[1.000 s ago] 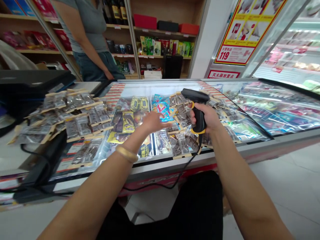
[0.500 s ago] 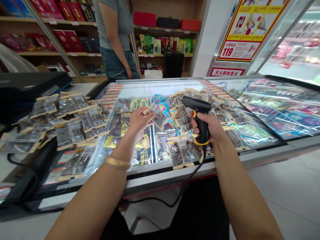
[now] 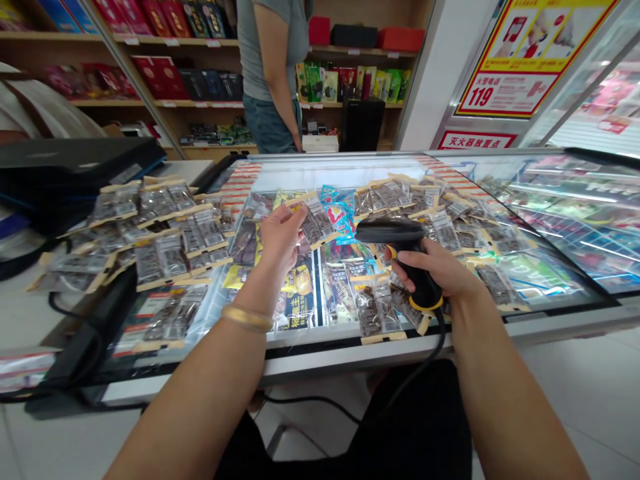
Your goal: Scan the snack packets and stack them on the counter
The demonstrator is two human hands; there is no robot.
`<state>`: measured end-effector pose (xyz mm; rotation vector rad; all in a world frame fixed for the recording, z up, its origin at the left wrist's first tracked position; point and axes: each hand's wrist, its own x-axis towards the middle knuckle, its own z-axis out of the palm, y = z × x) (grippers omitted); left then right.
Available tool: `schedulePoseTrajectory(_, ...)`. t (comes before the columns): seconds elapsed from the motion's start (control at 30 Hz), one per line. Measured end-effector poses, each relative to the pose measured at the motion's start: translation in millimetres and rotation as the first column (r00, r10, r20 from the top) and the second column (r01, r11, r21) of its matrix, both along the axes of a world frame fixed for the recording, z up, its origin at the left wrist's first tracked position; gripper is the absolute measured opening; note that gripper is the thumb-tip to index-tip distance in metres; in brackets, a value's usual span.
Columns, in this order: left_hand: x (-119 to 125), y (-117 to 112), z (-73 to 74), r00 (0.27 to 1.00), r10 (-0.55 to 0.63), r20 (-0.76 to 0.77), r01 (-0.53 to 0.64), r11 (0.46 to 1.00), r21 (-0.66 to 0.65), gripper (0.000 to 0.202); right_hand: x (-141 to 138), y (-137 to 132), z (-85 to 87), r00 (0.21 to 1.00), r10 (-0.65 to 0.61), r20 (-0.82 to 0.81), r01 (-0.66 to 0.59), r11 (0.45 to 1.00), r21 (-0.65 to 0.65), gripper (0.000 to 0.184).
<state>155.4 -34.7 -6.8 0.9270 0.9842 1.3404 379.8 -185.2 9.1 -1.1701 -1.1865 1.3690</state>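
Note:
My left hand [image 3: 280,235] is closed on a clear snack packet [image 3: 314,220] with a tan card edge, held up above the glass freezer lid [image 3: 320,175]. My right hand [image 3: 436,271] grips the handle of a black and yellow barcode scanner [image 3: 400,248], whose head points left toward the packet, a short gap away. A gold bangle [image 3: 247,317] sits on my left wrist. Several similar packets [image 3: 453,233] lie spread on the glass under and to the right of the scanner.
More packets [image 3: 160,230] are piled on the left of the lid beside a black device [image 3: 75,167]. The scanner's black cable [image 3: 415,377] hangs over the freezer's front edge. Another person [image 3: 273,73] stands behind the freezer before wooden shelves [image 3: 165,100]. A second freezer [image 3: 575,200] adjoins at the right.
My left hand picked a packet off the glass and raised it toward me. The scanner dropped lower and turned its head toward the packet. The person behind stepped right.

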Motion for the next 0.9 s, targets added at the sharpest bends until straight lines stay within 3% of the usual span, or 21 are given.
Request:
schedulePoseTrajectory(0.6, 2.5, -3.3, 3.6, 0.998, 0.025, 0.049, -0.022, 0.999, -0.046, 0.018, 0.9, 1.0, -2.3, 0.999, 0.009, -0.035, -0.008, 1.0, 0.019, 0.043)
schedulePoseTrajectory(0.9, -0.7, 1.3, 1.9, 0.998, 0.046, 0.034, -0.045, 0.999, -0.025, 0.023, 1.3, -0.1, -2.2, 0.999, -0.006, -0.032, 0.006, 1.0, 0.0, 0.042)
